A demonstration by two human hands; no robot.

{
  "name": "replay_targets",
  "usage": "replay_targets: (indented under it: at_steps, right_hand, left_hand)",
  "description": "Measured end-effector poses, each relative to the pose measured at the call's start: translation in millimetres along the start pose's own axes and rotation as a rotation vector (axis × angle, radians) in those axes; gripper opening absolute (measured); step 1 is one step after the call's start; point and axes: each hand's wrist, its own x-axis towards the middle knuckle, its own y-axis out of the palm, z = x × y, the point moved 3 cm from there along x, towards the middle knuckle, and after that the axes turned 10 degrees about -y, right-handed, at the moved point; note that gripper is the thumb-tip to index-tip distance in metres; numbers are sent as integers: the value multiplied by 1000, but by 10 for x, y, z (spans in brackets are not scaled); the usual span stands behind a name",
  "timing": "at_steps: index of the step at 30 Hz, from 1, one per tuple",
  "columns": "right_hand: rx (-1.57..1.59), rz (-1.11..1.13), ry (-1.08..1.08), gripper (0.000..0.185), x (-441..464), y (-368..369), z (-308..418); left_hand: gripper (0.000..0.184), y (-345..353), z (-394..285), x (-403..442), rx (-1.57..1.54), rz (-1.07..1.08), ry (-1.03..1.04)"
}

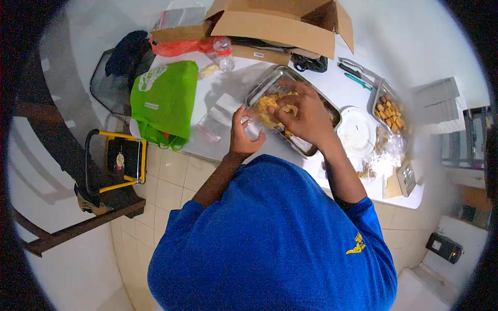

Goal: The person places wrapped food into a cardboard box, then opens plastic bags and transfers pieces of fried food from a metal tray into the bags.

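Note:
A metal tray (pixel 332 110) with yellow-orange snack pieces (pixel 267 103) in it lies on the white table in front of me. Over the tray is my right hand (pixel 308 116), its thumb and fingers pinched on a pale yellow snack piece (pixel 289 110). My left hand (pixel 245 136) is at the tray's near left side, fingers curled around a clear plastic bag (pixel 253 128). The bag's mouth appears to face the tray, though its outline is hard to make out. Flat clear plastic bags (pixel 211 127) lie left of that hand.
A green bag (pixel 163 103) stands at the left, with a plastic bottle (pixel 224 54) behind. At the back is an open cardboard box (pixel 275 33). To the right are white plates (pixel 357 132), a tray of brown cubes (pixel 389 111) and a green pen (pixel 358 81).

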Motion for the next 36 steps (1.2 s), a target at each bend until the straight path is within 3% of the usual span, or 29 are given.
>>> replay_targets:
  at_steps: [4,7,10,13,17,20,23,27,29,36]
  right_hand:
    - [63,92,88,21,17,-3,55]
    - [41,111,53,19,56,-8,4]
    - [12,179,23,17,88,-65,-99]
    - [15,288,-25,16,129,-216,-162]
    - [44,359,-108,17,192,-381,-163]
    - [50,367,-100,17,248,-473,-114]
    - [63,252,-93,16,194,-503,-174]
    - [200,127,35,15,68,-588,-156]
    - [122,103,-39,14,-46,-561,-140]
    - [93,62,51,12,-140,-509,-105]
  left_hand:
    - [94,139,-138,116,-295,82,-88]
    - [96,202,-304,297,-294,140,41]
    - [89,207,-520,407,-294,263,41]
    - [72,136,-483,559,-616,550,-184]
    - [44,47,-733,748,-265,536,14]
    - [37,90,-898,781,-364,554,-167]
    - [31,132,-830,828,-417,510,-169]
    - [25,219,-655,718,-591,309,-247]
    - [22,243,-586,653,-655,230,-258]
    - [15,178,-548,595,-453,193,-220]
